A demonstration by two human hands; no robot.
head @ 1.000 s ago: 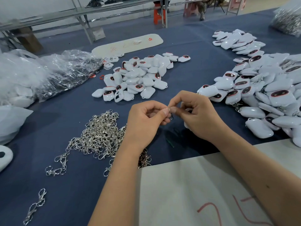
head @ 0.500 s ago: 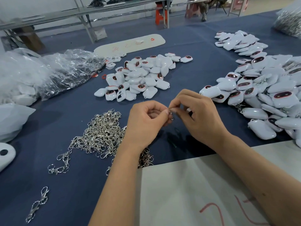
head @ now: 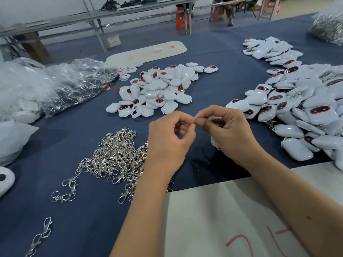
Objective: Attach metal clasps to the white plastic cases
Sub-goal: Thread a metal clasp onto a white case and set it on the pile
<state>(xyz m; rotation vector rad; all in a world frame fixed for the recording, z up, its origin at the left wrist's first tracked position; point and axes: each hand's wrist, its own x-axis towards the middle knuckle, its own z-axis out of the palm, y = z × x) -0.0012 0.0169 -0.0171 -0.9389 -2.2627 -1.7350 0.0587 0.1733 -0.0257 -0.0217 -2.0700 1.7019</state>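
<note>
From the head camera, the left hand [head: 169,143] and right hand [head: 230,134] meet above the blue tabletop [head: 219,84]. The fingers of both are curled, their tips pinching a small metal ring [head: 195,120] between them. The right hand also holds a white plastic case [head: 215,140], mostly hidden beneath its palm. A heap of loose metal clasps [head: 115,154] lies just left of the left wrist. One pile of white cases [head: 157,89] sits beyond the hands, and a bigger pile [head: 300,108] spreads at the right. Crumpled clear plastic bags [head: 61,84] lie at the far left, and a white sheet [head: 213,219] with red marks lies under the forearms.
</note>
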